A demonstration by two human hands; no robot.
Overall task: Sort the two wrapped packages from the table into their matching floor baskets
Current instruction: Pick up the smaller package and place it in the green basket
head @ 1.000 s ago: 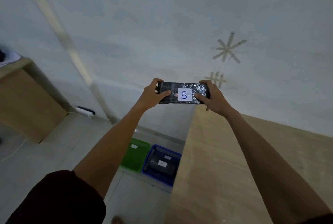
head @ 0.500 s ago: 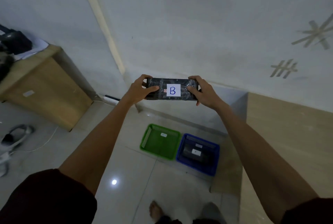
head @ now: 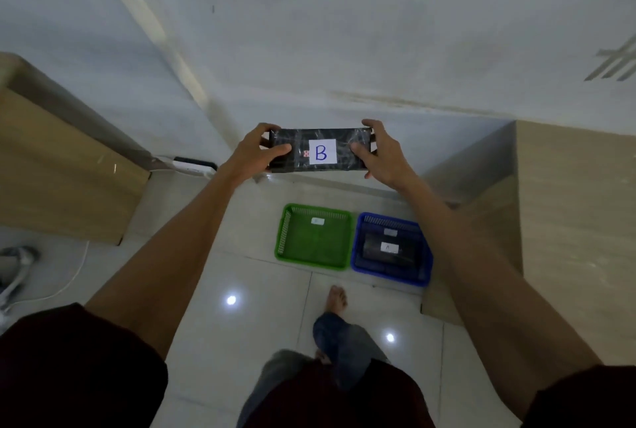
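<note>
I hold a black wrapped package (head: 340,152) with a white label reading "B" out in front of me at arm's length. My left hand (head: 254,154) grips its left end and my right hand (head: 382,156) grips its right end. Below on the floor stand two baskets side by side. The green basket (head: 285,238) on the left has only a small white label in it. The blue basket (head: 425,255) on the right holds a second black wrapped package (head: 373,252) with a white label.
A wooden table (head: 578,221) runs along the right side, its end next to the blue basket. A wooden cabinet (head: 62,180) stands at left, with a white cable (head: 74,276) and a power strip (head: 192,164) by the wall. My bare foot (head: 337,300) is just before the baskets.
I have turned away from the table and my view has tilted down. The baskets now lie nearer and more central below the package, and my foot has stepped toward them. Both hands keep their grip.
</note>
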